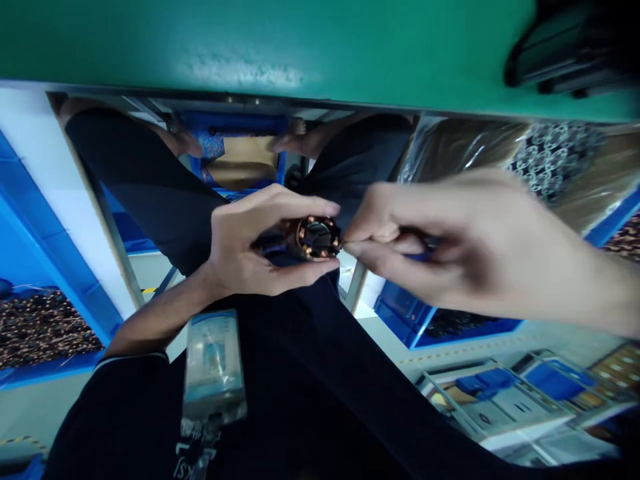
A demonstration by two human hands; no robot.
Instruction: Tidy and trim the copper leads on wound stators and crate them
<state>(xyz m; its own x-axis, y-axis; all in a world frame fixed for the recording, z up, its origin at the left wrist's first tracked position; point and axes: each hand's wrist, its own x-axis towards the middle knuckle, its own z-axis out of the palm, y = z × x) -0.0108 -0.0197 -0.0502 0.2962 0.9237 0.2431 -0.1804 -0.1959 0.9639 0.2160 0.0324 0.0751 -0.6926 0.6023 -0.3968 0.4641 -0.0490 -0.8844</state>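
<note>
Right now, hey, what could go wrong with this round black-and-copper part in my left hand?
The round black-and-copper part might slip: your left hand holds it short of the smooth green tabletop, so it could fall between your dark-trousered legs. Your bare right hand, blurred, is pinched at its rim; a hard tug there may bend the copper.

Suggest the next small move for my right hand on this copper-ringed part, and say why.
I'd probably steady your right hand beside the copper-ringed part: the hand looks blurred, its fingertips seem pinched close against the part, and your left hand already holds it.
</note>
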